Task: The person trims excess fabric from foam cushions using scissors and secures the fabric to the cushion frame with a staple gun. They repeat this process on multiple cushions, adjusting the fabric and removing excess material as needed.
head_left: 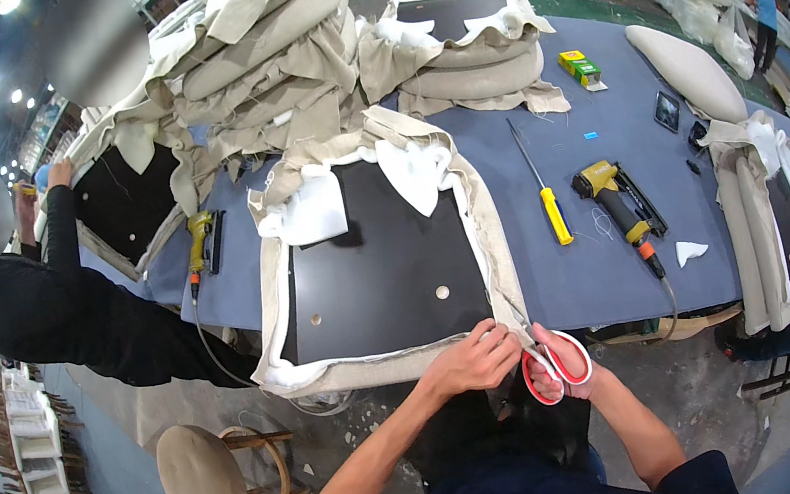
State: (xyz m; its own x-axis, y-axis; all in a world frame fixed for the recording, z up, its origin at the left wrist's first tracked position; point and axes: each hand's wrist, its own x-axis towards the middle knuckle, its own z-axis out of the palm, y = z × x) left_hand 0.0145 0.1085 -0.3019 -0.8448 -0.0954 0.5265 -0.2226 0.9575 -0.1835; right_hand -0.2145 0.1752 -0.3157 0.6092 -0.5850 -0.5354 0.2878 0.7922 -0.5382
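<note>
An upholstered seat cushion lies upside down before me at the table's near edge, its black base board (379,279) framed by beige fabric (500,252) and white lining. At the cushion's near right corner, my left hand (474,357) is closed with its fingertips pinching the fabric edge. Scissors (545,360) with red and white handles are held in my right hand (575,381), their blades pointing up at that same corner beside my left fingers. White lining flaps (415,171) fold over the board's far corners.
On the blue-grey table (518,189) lie a yellow screwdriver (555,216), a staple gun (623,205), a small box (580,69) and a phone (667,111). Cushions (268,58) are piled behind. At left, a co-worker (70,303) handles another cushion (131,198), near a second staple gun (199,242).
</note>
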